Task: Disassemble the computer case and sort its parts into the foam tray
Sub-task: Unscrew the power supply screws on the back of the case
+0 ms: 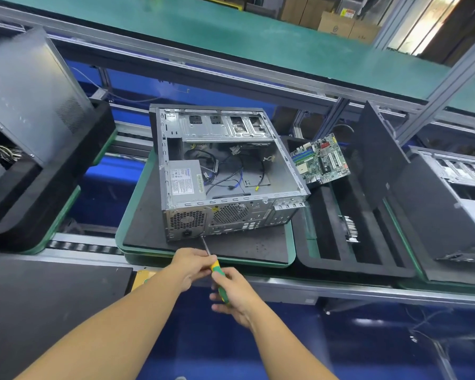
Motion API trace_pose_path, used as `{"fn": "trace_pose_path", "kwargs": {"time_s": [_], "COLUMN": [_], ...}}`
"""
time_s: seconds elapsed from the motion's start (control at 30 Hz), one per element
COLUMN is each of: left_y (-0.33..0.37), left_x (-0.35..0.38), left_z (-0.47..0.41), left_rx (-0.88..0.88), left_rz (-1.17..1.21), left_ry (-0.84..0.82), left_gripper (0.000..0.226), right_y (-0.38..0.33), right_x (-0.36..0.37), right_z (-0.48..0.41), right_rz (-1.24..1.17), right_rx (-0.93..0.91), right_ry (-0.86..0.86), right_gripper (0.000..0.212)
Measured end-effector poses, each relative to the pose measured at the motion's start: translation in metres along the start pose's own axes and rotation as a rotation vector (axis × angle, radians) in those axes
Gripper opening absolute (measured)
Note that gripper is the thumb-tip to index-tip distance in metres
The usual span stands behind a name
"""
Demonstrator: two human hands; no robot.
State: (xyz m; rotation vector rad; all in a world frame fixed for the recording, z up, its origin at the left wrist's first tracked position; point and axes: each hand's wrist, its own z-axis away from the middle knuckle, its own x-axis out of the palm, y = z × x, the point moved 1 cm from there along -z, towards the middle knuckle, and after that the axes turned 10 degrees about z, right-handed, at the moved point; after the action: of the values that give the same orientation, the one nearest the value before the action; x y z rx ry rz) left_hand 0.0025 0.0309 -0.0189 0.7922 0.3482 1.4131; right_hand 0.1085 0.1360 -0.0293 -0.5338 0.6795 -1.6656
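An open grey computer case (283, 165) lies on its side on a black mat, its rear panel facing me. Inside are a power supply (186, 182) and loose cables. A green-and-yellow screwdriver (217, 272) points up at the lower rear panel near the power socket. My left hand (194, 266) pinches the screwdriver at the top of its handle. My right hand (235, 294) grips the handle lower down. To the right lies the black foam tray (357, 267), with a green motherboard (320, 160) at its far end and a small finned part (350, 229) in a slot.
A black side panel (376, 154) leans upright in the foam tray. Another open case (455, 193) lies at the far right, and a grey case (25, 89) stands in a tray at the left. The conveyor's metal rail (340, 290) runs in front of me.
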Motion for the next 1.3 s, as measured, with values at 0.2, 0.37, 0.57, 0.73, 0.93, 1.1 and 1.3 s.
{"fn": "trace_pose_path", "kwargs": {"time_s": [0.2, 0.37, 0.57, 0.73, 0.93, 1.1, 1.3], "left_y": [0.005, 0.012, 0.009, 0.01, 0.02, 0.017, 0.015], "left_x": [0.0, 0.007, 0.009, 0.006, 0.005, 0.013, 0.021], "left_z": [-0.005, -0.011, -0.016, -0.02, -0.028, -0.032, -0.037], "left_rx": [-0.116, -0.036, -0.009, -0.005, 0.221, 0.124, 0.137], "left_rz": [0.111, 0.061, 0.093, -0.028, -0.299, -0.041, -0.028], "left_ry": [-0.07, 0.035, 0.153, 0.15, 0.36, 0.461, 0.552], "left_gripper": [0.019, 0.018, 0.02, 0.018, 0.014, 0.011, 0.026], "right_y": [-0.001, 0.003, 0.0, 0.002, 0.005, 0.005, 0.006], "right_x": [-0.008, -0.005, -0.005, -0.009, -0.011, -0.011, -0.012], "right_z": [0.005, 0.007, 0.007, 0.003, 0.002, 0.004, 0.004], "right_rz": [-0.112, 0.01, -0.152, -0.129, -0.117, 0.03, 0.091], "right_rx": [0.121, 0.013, 0.063, 0.064, -0.049, -0.107, -0.172], "right_ry": [-0.067, 0.016, -0.004, -0.015, 0.03, 0.087, 0.097], "right_gripper": [0.038, 0.021, 0.032, 0.025, 0.033, 0.037, 0.035]}}
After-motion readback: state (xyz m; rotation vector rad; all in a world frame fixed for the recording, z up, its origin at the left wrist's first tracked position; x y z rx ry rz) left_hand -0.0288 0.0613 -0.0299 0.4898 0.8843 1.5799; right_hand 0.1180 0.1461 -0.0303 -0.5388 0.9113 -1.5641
